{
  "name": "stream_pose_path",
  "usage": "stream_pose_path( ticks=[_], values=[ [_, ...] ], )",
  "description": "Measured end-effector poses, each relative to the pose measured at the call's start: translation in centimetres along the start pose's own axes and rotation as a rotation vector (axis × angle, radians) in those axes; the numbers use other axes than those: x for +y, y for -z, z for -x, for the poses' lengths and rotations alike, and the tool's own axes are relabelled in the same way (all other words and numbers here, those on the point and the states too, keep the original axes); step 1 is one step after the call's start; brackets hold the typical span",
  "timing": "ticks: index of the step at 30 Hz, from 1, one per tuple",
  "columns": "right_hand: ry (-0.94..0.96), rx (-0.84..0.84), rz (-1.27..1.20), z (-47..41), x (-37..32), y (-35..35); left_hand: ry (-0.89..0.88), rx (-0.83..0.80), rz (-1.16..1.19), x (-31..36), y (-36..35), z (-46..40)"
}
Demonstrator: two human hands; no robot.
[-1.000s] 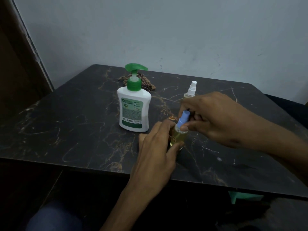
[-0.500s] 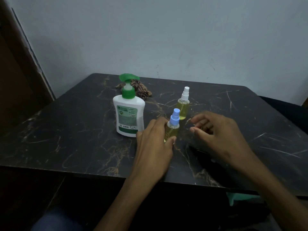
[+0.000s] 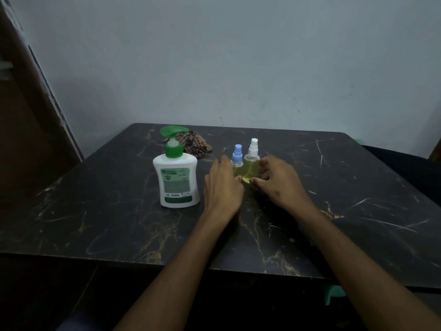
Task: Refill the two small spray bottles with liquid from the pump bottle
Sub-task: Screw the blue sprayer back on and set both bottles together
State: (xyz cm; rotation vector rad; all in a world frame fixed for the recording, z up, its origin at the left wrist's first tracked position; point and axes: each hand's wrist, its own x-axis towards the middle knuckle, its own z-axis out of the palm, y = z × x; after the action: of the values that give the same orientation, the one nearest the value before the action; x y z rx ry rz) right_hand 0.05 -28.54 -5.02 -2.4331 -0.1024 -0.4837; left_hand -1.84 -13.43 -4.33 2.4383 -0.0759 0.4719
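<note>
Two small clear spray bottles with yellowish liquid stand side by side, touching, in the middle of the black marble table (image 3: pixel 95 211). My left hand (image 3: pixel 222 185) wraps the blue-capped spray bottle (image 3: pixel 237 156) from the left. Its lower body is hidden behind my fingers. My right hand (image 3: pixel 276 182) holds the white-capped spray bottle (image 3: pixel 252 163) from the right, thumb at its base. Both caps are on. The white pump bottle (image 3: pixel 176 180) with a green pump head stands upright just left of my left hand, untouched.
A crumpled patterned cloth (image 3: pixel 196 144) lies behind the pump bottle near the table's far edge. A pale wall rises right behind the table. A brown door or panel (image 3: pixel 28 139) stands at the left.
My right hand let go of the blue cap and took hold of the white-capped bottle. The two spray bottles now stand together between my hands. The view has tilted up.
</note>
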Motion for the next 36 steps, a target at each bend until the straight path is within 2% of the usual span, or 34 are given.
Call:
stream_pose_path(
  ticks=[21, 36],
  values=[
    [0.026, 0.073, -0.044, -0.6, 0.9, -1.4, -0.04, 0.002, 0.151, -1.4, -1.2, -3.0],
    [0.033, 0.095, -0.036, -0.5, 1.1, -1.5, -0.055, -0.005, 0.06, -1.3, -0.8, -2.3]
  ],
)
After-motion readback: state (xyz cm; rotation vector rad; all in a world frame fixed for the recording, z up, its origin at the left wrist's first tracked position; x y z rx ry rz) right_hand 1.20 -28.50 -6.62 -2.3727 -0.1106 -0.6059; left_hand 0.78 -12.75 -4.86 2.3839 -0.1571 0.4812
